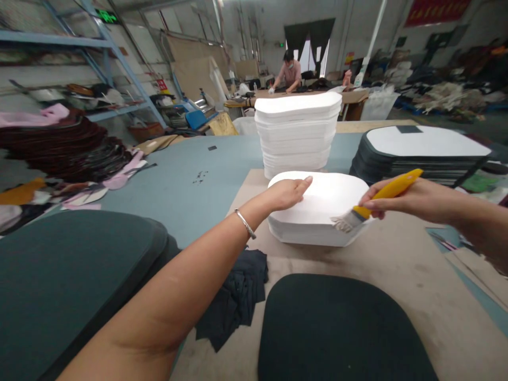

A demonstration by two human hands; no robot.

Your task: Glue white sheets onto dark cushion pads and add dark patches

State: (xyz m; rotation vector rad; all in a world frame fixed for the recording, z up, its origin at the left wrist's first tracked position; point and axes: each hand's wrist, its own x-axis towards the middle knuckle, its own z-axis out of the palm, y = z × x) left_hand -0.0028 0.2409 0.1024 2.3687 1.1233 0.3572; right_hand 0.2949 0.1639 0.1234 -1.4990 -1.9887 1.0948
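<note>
My left hand (289, 194) lies on the top of a short stack of white rounded sheets (333, 198), thumb stretched out and the other fingers partly hidden. In my right hand (387, 198) is a paintbrush (392, 191) with a yellow handle; its whitish bristles are at the front right edge of that stack. A dark green rounded panel (341, 328) lies flat nearer to me. To its left is a loose pile of small dark fabric pieces (238, 296), beside my left forearm.
Behind the short stack stands a taller white stack (297, 132). Dark panels topped by a white sheet (424, 143) are at the right, more dark green panels (79, 270) at the left. A person (289, 74) works at a far table. Blue shelving (119, 58) stands left.
</note>
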